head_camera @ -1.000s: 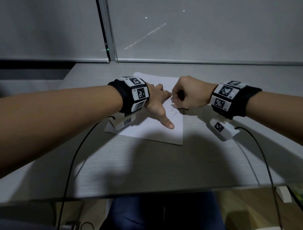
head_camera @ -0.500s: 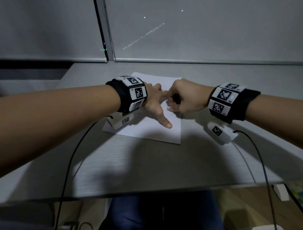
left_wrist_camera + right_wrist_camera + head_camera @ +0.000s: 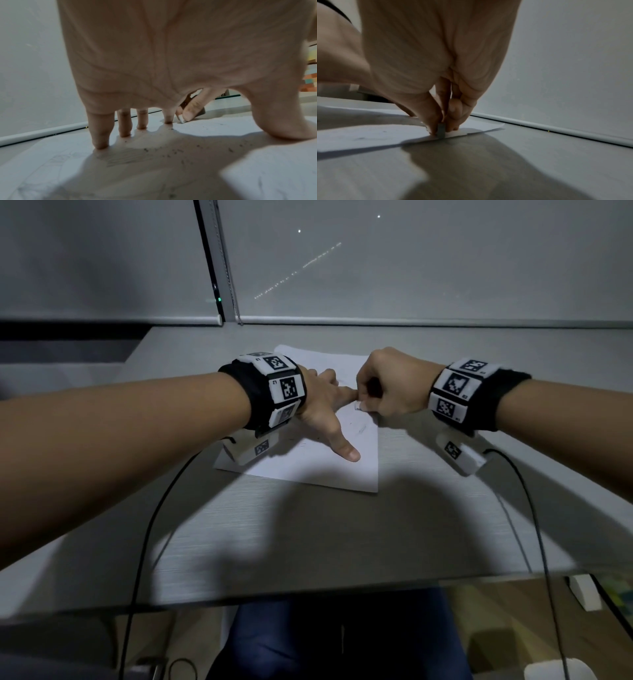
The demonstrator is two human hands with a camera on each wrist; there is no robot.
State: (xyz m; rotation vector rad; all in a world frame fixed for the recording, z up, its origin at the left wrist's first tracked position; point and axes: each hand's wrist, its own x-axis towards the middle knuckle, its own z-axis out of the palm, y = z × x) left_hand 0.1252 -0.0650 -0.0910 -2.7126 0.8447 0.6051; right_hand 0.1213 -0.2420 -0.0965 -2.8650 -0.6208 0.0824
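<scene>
**Eraser pressed to a pencilled sheet**

A small pale eraser (image 3: 360,405) stands on end at the right edge of the sheet of paper (image 3: 308,470), its lower end touching the sheet. The right hand (image 3: 390,386) pinches it between thumb and curled fingers. Just beside it the left hand (image 3: 323,409) rests on the paper, with its fingertips (image 3: 101,143) spread and pressing down. Dark eraser crumbs (image 3: 171,150) and faint pencil shading (image 3: 123,158) lie under its palm. The paper lies on a grey desk (image 3: 308,542).

Office-like room — plain grey desk (image 3: 308,542), roller blinds (image 3: 411,268) drawn behind it, black cables (image 3: 148,525) trailing off edge.
</scene>
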